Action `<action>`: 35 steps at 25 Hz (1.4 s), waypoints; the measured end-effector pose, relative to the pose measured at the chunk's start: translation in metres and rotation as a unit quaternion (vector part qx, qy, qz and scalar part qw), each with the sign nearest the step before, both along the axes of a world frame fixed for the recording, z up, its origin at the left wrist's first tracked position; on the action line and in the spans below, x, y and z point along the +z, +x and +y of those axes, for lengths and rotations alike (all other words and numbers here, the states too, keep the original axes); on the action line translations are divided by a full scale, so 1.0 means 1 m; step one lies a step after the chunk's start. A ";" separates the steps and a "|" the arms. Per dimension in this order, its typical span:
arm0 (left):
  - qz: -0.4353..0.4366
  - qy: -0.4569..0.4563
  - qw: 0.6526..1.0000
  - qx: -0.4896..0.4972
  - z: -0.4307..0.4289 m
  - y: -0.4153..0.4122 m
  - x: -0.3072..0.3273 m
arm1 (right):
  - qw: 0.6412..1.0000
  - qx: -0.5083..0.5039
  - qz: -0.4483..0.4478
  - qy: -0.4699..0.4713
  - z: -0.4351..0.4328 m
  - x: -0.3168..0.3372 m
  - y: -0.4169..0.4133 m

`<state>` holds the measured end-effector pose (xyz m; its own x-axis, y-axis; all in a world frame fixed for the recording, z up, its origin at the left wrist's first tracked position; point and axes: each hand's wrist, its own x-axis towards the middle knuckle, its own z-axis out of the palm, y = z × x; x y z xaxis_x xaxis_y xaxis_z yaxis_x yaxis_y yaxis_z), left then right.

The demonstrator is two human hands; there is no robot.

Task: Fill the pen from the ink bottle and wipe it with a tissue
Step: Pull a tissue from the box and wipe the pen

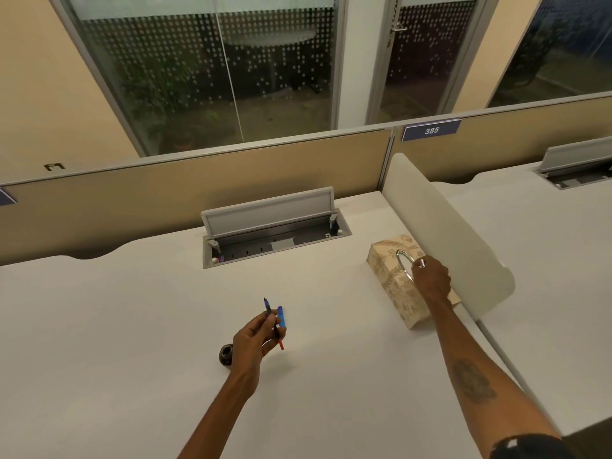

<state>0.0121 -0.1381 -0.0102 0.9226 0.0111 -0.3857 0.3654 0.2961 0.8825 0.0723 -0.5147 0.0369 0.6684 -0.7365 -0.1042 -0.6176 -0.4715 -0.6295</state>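
My left hand (256,339) holds a blue pen (267,305) with its nib pointing up and away, above the white desk (132,326). A blue pen part (281,316) and a red end (280,344) show beside the fingers of that hand. A small dark ink bottle (226,355) stands on the desk just left of that wrist. My right hand (430,279) rests on top of a beige patterned tissue box (394,283), its fingertips pinched at the oval opening (405,263). Whether a tissue is between the fingers is too small to tell.
A grey cable tray with its lid raised (271,226) is set into the desk at the back. A white divider panel (447,233) stands right behind the tissue box. A tan partition (198,183) runs along the far edge.
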 end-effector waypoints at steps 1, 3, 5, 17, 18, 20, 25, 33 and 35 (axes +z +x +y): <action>0.001 -0.002 1.000 -0.001 -0.001 0.000 -0.002 | 1.000 0.017 0.018 -0.008 -0.005 -0.003 0.001; 0.002 -0.006 1.000 0.001 -0.004 0.001 -0.003 | 0.997 0.056 0.048 -0.013 -0.013 -0.008 0.002; 0.002 -0.007 1.000 0.008 -0.005 0.001 -0.005 | 0.993 0.100 0.061 -0.013 -0.020 -0.009 0.003; 0.003 -0.019 1.000 0.004 -0.016 0.006 -0.018 | 0.977 0.141 0.094 -0.127 -0.028 -0.025 0.005; 0.005 -0.018 1.000 0.003 -0.017 0.006 -0.019 | 0.979 0.135 0.085 -0.129 -0.027 -0.027 0.004; 0.007 -0.017 1.000 0.001 -0.018 0.006 -0.021 | 0.982 0.126 0.067 -0.121 -0.025 -0.029 0.003; 0.009 -0.016 1.000 0.005 -0.020 0.006 -0.022 | 0.987 0.122 0.039 -0.094 -0.027 -0.028 0.005; 0.008 -0.018 1.000 0.005 -0.021 0.005 -0.023 | 0.990 0.128 0.027 -0.049 -0.035 -0.031 0.004; 0.009 -0.021 1.000 0.007 -0.021 0.005 -0.022 | 0.992 0.120 0.010 -0.025 -0.037 -0.032 0.002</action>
<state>0.0174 -0.1590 -0.0326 0.9154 0.0069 -0.4025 0.3769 0.3369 0.8628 0.0748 -0.5521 0.0054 0.8233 -0.5608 -0.0876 -0.4963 -0.6365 -0.5904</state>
